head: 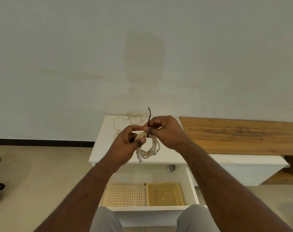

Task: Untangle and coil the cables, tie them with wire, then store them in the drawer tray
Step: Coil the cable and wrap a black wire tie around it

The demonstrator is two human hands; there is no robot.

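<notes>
Over the counter [107, 148], a white, smooth, low cabinet top against a plain pale wall, both hands are up working on a coil [149, 148] of cream cable. So the coil is in the air just above the counter's front edge, not resting on it. Left hand [125, 144] grips the coil's top with curled fingers, thumb pressed against the bundle. Right hand [166, 131] pinches a thin black wire [148, 121] that wraps the coil's top and sticks straight up, slightly bent at the tip. Coil looks like a few round loops with clear plugs dangling at the bottom.

Behind the hands, at the counter's back by the wall, a second cream cable [125, 119] lies loose and tangled. Right of the counter there's a wood-grain board [243, 134], brown and streaky, on a lower white unit.

Below the counter the drawer [192, 185] is pulled open, white inside. It holds a perforated peach tray [124, 195] and, touching it on the right, a solid translucent yellow tray [165, 194], both rectangular. Floor is beige tile with a black baseboard left of the counter.
</notes>
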